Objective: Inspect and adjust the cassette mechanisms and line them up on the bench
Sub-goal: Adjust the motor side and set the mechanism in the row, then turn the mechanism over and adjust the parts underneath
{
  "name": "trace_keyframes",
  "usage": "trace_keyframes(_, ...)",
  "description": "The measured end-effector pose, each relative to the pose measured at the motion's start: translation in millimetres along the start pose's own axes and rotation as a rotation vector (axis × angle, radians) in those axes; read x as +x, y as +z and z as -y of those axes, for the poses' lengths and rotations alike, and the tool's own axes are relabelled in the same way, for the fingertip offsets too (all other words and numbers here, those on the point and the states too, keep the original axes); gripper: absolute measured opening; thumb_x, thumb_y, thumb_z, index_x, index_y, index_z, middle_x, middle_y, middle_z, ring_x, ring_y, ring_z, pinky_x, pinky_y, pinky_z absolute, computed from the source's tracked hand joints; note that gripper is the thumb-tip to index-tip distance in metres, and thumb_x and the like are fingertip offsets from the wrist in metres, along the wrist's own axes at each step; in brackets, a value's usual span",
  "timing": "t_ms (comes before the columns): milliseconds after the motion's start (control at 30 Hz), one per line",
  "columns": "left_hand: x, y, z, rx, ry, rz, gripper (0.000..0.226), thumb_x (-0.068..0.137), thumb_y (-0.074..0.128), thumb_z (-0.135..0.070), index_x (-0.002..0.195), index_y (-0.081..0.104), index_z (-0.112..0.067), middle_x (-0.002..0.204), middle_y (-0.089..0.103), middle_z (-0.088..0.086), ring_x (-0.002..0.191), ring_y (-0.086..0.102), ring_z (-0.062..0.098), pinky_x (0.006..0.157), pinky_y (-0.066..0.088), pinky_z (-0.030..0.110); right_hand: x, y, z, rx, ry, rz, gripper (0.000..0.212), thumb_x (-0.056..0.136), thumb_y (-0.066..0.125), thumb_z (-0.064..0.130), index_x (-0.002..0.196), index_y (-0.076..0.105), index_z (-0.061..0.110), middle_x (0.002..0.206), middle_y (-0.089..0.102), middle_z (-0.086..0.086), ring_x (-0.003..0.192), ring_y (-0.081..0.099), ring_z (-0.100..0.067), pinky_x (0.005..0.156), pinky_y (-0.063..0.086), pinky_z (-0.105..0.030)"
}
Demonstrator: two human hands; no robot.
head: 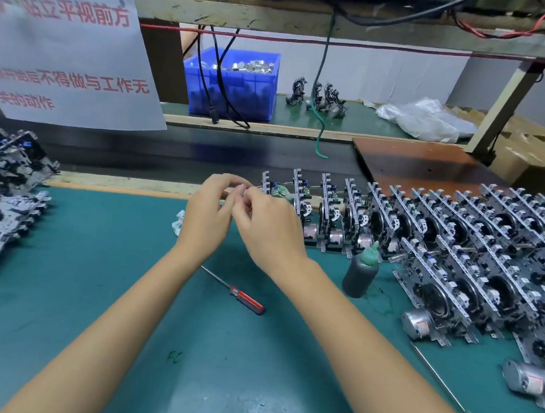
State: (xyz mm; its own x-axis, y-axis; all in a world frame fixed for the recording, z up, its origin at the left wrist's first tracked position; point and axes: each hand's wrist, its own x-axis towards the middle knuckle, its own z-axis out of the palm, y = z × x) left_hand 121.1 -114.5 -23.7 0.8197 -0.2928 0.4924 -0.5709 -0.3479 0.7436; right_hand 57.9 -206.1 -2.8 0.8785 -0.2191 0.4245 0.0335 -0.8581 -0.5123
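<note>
Bare forearms reach over the matte teal tabletop point(99, 258); left hand point(207, 214) and right hand point(271, 232) meet, curled fingers pinching something small, hidden. Metal-framed cassette mechanisms point(424, 223) stand upright in rows toward the right edge, beside a dark squeeze bottle point(360, 272) and red-handled screwdriver point(237, 292).

hands point(241, 217) meeting, upright cassette mechanisms point(392, 221), screwdriver point(236, 292)

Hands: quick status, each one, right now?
Left hand: fingers curled, pinching something small; what, cannot tell.
Right hand: fingers curled against the left; hold unclear.
</note>
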Motion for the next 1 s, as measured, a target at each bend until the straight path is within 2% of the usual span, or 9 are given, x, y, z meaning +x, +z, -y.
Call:
trace_keyframes(167, -34.5, -54.3, 17.7, 0.130, -0.252, 0.087, 0.027, 0.092, 0.050, -0.010, 0.078, 0.064, -0.028, 0.069, 0.066, -0.010, 0.057, 0.057, 0.002, 0.059, 0.049, 0.025, -11.2, 36.1, 28.5, 0.084, -0.048, 0.259, 0.023, 0.096, 0.038, 0.032, 0.082, 0.047, 0.016, 0.086, 0.063, -0.011, 0.075, 0.048, -0.030, 0.060, 0.028, -0.034)
trace_keyframes(233, -47.6, -78.0, 28.7, 0.183, -0.351, 0.123, 0.032, 0.090, 0.050, -0.008, 0.073, 0.063, -0.032, 0.066, 0.065, -0.007, 0.050, 0.056, 0.002, 0.051, 0.049, 0.024, -15.7, 52.2, 44.4, 0.102, -0.082, 0.346, 0.022, 0.095, 0.039, 0.029, 0.079, 0.047, 0.016, 0.087, 0.063, -0.012, 0.074, 0.046, -0.029, 0.060, 0.026, -0.033)
trace_keyframes(333, -60.5, -110.3, 42.4, 0.310, -0.432, 0.089, 0.029, 0.089, 0.056, -0.011, 0.071, 0.061, -0.034, 0.073, 0.067, -0.008, 0.058, 0.058, 0.008, 0.057, 0.046, 0.027, -16.6, 76.5, 68.6, 0.096, -0.182, 0.421, 0.022, 0.095, 0.038, 0.026, 0.079, 0.047, 0.015, 0.092, 0.065, -0.014, 0.079, 0.050, -0.031, 0.062, 0.026, -0.033)
trace_keyframes(467, -65.5, -154.3, 58.6, 0.597, -0.462, -0.207, 0.010, 0.089, 0.061, -0.018, 0.093, 0.069, -0.022, 0.095, 0.069, 0.003, 0.083, 0.058, 0.025, 0.073, 0.044, 0.036, -2.5, 110.7, 103.1, 0.076, -0.274, 0.513, 0.021, 0.094, 0.042, 0.023, 0.096, 0.056, 0.007, 0.104, 0.063, -0.014, 0.095, 0.056, -0.035, 0.066, 0.034, -0.035)
trace_keyframes(533, -64.6, -177.3, 67.6, 0.755, -0.404, -0.395, 0.017, 0.087, 0.064, -0.015, 0.103, 0.069, -0.012, 0.106, 0.064, 0.017, 0.098, 0.054, 0.038, 0.081, 0.044, 0.045, 9.6, 125.3, 120.2, 0.089, -0.305, 0.553, 0.022, 0.093, 0.048, 0.021, 0.108, 0.057, 0.008, 0.111, 0.058, -0.013, 0.104, 0.054, -0.033, 0.075, 0.039, -0.037)
trace_keyframes(633, -60.9, -205.8, 77.2, 0.895, -0.420, -0.545, 0.037, 0.081, 0.072, -0.018, 0.114, 0.061, -0.006, 0.120, 0.051, 0.025, 0.112, 0.045, 0.044, 0.087, 0.041, 0.055, 31.4, 146.3, 144.8, 0.101, -0.381, 0.593, 0.039, 0.090, 0.060, 0.028, 0.122, 0.049, 0.008, 0.124, 0.049, -0.011, 0.118, 0.044, -0.029, 0.092, 0.040, -0.039)
trace_keyframes(767, -51.7, -227.2, 89.5, 0.930, -0.630, -0.516, 0.062, 0.083, 0.071, -0.028, 0.129, 0.045, 0.005, 0.131, 0.042, 0.033, 0.121, 0.038, 0.047, 0.095, 0.035, 0.058, 53.1, 173.3, 178.3, 0.100, -0.447, 0.685, 0.085, 0.078, 0.073, 0.044, 0.140, 0.029, 0.006, 0.142, 0.035, -0.012, 0.134, 0.029, -0.027, 0.106, 0.034, -0.041)
trace_keyframes(867, -48.3, -231.5, 96.7, 0.893, -0.713, -0.503, 0.064, 0.088, 0.065, -0.030, 0.132, 0.040, 0.009, 0.132, 0.037, 0.034, 0.118, 0.040, 0.052, 0.094, 0.035, 0.058, 58.0, 194.0, 197.8, 0.142, -0.392, 0.752, 0.114, 0.068, 0.079, 0.049, 0.147, 0.011, 0.003, 0.152, 0.022, -0.013, 0.141, 0.016, -0.029, 0.113, 0.025, -0.043)
trace_keyframes(1000, -50.8, -239.4, 104.0, 0.797, -0.818, -0.523, 0.060, 0.089, 0.064, -0.033, 0.131, 0.041, 0.004, 0.132, 0.040, 0.030, 0.114, 0.046, 0.051, 0.093, 0.038, 0.053, 65.6, 214.7, 210.7, 0.163, -0.358, 0.817, 0.125, 0.068, 0.080, 0.049, 0.149, -0.004, 0.005, 0.156, 0.010, -0.013, 0.144, 0.009, -0.029, 0.116, 0.016, -0.043)
